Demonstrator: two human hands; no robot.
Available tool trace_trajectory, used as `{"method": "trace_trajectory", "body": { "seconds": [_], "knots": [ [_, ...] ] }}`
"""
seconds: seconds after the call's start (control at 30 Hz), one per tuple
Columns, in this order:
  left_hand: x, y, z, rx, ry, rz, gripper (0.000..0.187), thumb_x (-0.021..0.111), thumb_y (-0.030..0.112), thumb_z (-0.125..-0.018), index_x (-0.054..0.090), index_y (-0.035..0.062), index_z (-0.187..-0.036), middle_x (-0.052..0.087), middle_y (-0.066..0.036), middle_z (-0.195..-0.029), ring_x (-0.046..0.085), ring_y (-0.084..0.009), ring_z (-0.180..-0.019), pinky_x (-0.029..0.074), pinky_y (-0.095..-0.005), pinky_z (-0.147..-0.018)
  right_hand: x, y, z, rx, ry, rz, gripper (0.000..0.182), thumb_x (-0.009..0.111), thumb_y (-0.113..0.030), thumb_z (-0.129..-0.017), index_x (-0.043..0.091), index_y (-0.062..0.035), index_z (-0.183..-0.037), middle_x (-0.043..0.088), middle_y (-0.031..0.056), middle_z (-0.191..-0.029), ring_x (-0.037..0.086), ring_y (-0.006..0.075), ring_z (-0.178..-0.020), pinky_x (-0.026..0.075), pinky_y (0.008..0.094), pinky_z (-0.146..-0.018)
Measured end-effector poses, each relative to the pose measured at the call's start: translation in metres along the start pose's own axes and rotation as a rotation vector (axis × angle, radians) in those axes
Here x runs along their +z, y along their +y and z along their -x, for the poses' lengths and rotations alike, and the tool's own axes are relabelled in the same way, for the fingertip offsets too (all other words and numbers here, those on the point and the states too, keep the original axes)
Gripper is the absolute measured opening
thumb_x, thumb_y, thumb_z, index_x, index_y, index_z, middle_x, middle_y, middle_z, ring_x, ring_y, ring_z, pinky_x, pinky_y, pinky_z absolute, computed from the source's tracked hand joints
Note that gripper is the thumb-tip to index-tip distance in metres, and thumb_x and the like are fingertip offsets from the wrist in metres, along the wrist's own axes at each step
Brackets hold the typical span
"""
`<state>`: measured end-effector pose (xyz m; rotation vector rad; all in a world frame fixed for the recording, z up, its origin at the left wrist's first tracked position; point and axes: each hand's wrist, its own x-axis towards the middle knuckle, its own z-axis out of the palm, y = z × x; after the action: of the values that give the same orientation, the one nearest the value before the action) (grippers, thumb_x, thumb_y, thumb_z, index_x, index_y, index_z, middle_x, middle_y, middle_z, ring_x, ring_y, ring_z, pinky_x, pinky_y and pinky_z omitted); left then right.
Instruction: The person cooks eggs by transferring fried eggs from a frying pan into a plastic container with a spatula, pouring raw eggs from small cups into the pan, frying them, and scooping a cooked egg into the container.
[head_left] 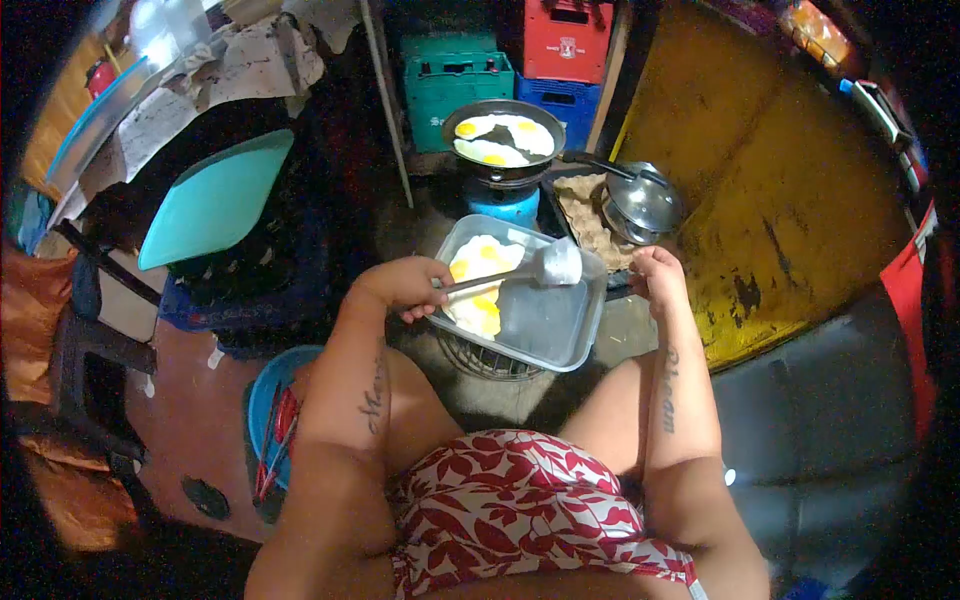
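My left hand (407, 286) is closed around the handle of a metal spatula (557, 264), whose blade is over the plastic tray (560, 345). Fried eggs (478, 312) lie in the left part of that tray. To the right of the tray, near its edge, my right hand (657, 278) has its fingers pinched together; anything between them is too small to make out. Beyond the tray, a black frying pan (548, 112) with several egg whites and yolks (493, 153) in it rests on a burner over a blue gas canister (503, 204).
A lidded metal pot (643, 205) is right of the pan, beside brown paper (590, 215). Green (455, 90) and red crates (567, 42) stand behind. A blue basin (268, 385) is at my left, below a turquoise tray (215, 205). A round wire rack (485, 358) is under the tray.
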<state>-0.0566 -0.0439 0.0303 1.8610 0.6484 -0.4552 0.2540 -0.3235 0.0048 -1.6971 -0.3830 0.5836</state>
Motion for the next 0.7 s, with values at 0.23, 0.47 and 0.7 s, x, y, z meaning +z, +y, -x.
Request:
{"method": "trace_trajectory", "body": {
  "seconds": [0.23, 0.47, 0.7],
  "knots": [
    [0.034, -0.007, -0.023, -0.083, -0.054, -0.010, 0.015, 0.055, 0.014, -0.092, 0.056, 0.0079, -0.107, 0.055, -0.003, -0.068, 0.054, -0.0140, -0.054, 0.051, -0.0321, -0.047, 0.006, -0.002, 0.004, 0.020, 0.020, 0.007, 0.005, 0.059, -0.018, -0.087, 0.058, -0.0128, -0.088, 0.060, -0.0003, -0.077, 0.056, 0.0114, -0.060, 0.043, 0.0236, -0.049],
    [0.078, -0.017, -0.036, 0.054, -0.064, -0.355, 0.026, 0.063, 0.025, -0.085, 0.062, -0.0005, -0.093, 0.064, -0.012, -0.072, 0.064, -0.0243, -0.066, 0.052, -0.0391, -0.058, 0.013, -0.003, 0.005, -0.003, -0.061, 0.121, 0.004, 0.058, -0.015, -0.083, 0.059, -0.0126, -0.087, 0.059, -0.0009, -0.075, 0.056, 0.0110, -0.060, 0.044, 0.0255, -0.053],
    [0.104, -0.011, -0.026, 0.147, -0.068, -0.408, 0.058, 0.071, 0.036, -0.079, 0.053, 0.0058, -0.126, 0.065, -0.020, -0.109, 0.062, -0.0346, -0.101, 0.048, -0.0433, -0.085, 0.023, -0.005, 0.007, 0.002, -0.060, 0.152, 0.007, 0.060, -0.019, -0.086, 0.060, -0.0124, -0.088, 0.059, -0.0018, -0.077, 0.055, 0.0117, -0.062, 0.046, 0.0274, -0.056]
  ]
}}
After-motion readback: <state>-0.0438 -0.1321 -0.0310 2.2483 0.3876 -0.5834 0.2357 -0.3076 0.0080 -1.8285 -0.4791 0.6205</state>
